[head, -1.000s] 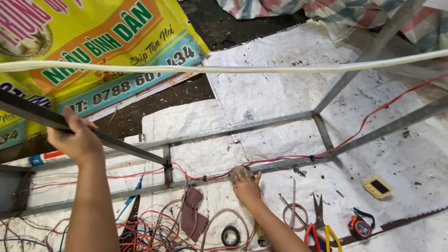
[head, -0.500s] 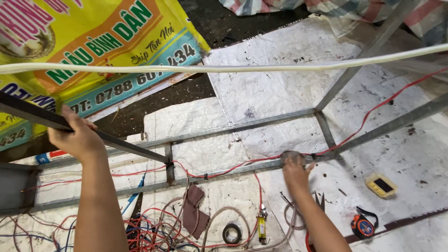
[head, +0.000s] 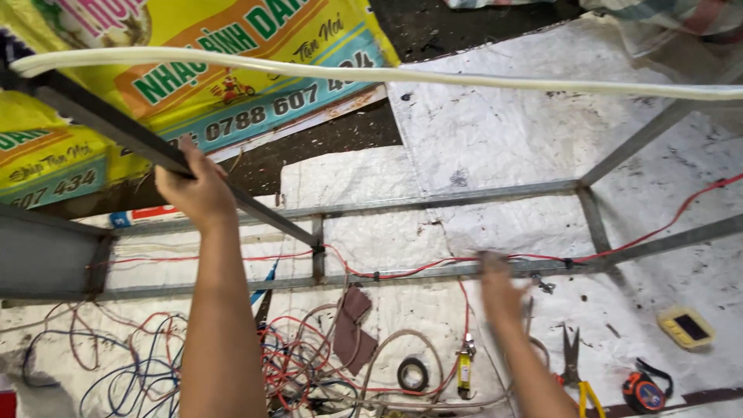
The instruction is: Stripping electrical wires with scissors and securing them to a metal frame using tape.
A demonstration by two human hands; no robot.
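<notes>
Ground cover: white woven sheeting (head: 503, 131) over dark floor, with a yellow printed banner (head: 93, 155) at far left.

Item 1, left hand (head: 193, 190): fingers wrapped closed over a dark slanted metal bar (head: 116, 128), which runs from far left down to a joint on the grey metal frame (head: 433, 200). Grip looks firm; judged to be steadying the frame.

Item 2, right hand (head: 495, 282): blurred by motion, at the near rail of the frame where a red wire (head: 402, 269) runs along it. Whether its fingers are open or pinching the wire cannot be told.

Item 3, red wire: lies along the near rail, held by small dark ties, then climbs to the far right past an upright.

Handling note: the wire is best kept flat against the rail and drawn taut between ties, without tugging at the joints; the left hand's hold should stay put meanwhile.

Item 4, white tube (head: 464, 77): spans the whole view above the frame, limiting upward room.

Item 5, near clutter: a tangle of wires (head: 309, 364) at near left, a roll of black tape (head: 412, 375), pliers (head: 571, 356), a tape measure (head: 644, 391) and a small yellow device (head: 686, 328) at near right.

Clearance: open sheeting lies beyond the far rail; rails and tube edges crowd both hands.
</notes>
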